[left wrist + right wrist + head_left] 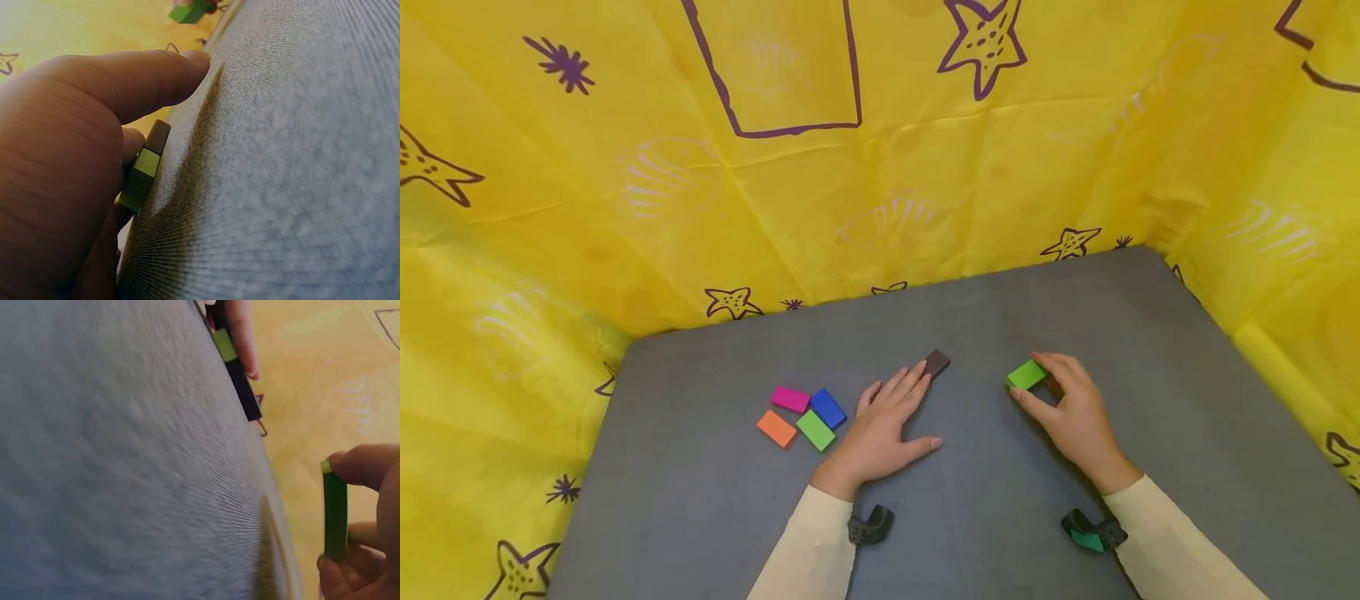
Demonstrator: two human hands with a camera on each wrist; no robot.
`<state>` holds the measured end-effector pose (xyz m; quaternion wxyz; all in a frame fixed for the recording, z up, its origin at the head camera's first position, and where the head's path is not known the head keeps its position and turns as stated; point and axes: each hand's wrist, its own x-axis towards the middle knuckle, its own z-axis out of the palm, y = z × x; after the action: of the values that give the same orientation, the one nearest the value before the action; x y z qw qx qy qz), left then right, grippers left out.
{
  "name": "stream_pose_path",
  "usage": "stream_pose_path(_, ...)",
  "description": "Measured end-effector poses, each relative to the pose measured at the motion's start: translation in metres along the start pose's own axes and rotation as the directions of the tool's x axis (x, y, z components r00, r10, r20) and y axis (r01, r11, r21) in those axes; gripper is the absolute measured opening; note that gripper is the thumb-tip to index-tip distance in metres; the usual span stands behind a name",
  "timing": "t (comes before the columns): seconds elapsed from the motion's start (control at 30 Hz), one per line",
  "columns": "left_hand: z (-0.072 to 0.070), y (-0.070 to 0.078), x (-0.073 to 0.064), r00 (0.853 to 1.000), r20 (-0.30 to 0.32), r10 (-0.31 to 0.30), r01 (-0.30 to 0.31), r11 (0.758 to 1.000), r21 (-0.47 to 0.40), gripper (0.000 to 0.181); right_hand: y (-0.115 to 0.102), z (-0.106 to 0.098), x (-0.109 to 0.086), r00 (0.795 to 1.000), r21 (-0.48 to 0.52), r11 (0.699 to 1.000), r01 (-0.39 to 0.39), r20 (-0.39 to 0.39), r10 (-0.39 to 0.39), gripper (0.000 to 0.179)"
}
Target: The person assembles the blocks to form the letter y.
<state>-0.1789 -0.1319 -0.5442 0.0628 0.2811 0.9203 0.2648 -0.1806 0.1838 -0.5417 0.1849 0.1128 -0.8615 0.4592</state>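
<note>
With fingers stretched out, my left hand [883,433] lies over the near end of a dark brown rectangular block [937,363]. Both wrist views show another green block [139,180] end to end with the brown one, below the left fingers; the hand hides it in the head view. My right hand [1075,412] pinches a bright green block [1026,374] between thumb and fingers. In the right wrist view this held block [335,512] stands edge-on, with the tabletop to its left.
Left of my left hand lies a loose group of blocks: magenta [791,398], blue [828,408], orange [777,428] and light green [816,431]. The grey tabletop [700,500] meets yellow patterned cloth [820,208] at the back and sides.
</note>
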Motion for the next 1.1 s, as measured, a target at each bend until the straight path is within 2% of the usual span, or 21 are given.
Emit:
stream_pose_path(0.2,0.0,-0.002,-0.001,1.0,0.01,-0.01,0.01,1.0,-0.001,0.094,-0.007,-0.001,0.018,1.0,-0.041,0.999,0.004,-0.021,-0.005,0.057)
stream_pose_path(0.47,0.0,-0.002,-0.002,1.0,0.015,-0.018,0.018,1.0,0.003,0.094,-0.013,0.005,0.041,0.998,-0.035,0.998,-0.054,0.028,0.055,0.058)
stream_pose_path(0.77,0.005,-0.003,-0.001,1.0,0.022,-0.018,0.018,1.0,0.023,0.095,-0.01,0.024,0.059,0.995,-0.019,0.997,-0.072,0.064,0.073,0.058)
stream_pose_path(1.1,0.002,-0.002,-0.002,0.999,0.02,-0.029,0.029,0.999,0.017,0.095,-0.006,0.049,0.075,0.984,-0.015,0.996,-0.091,0.151,0.092,0.061)
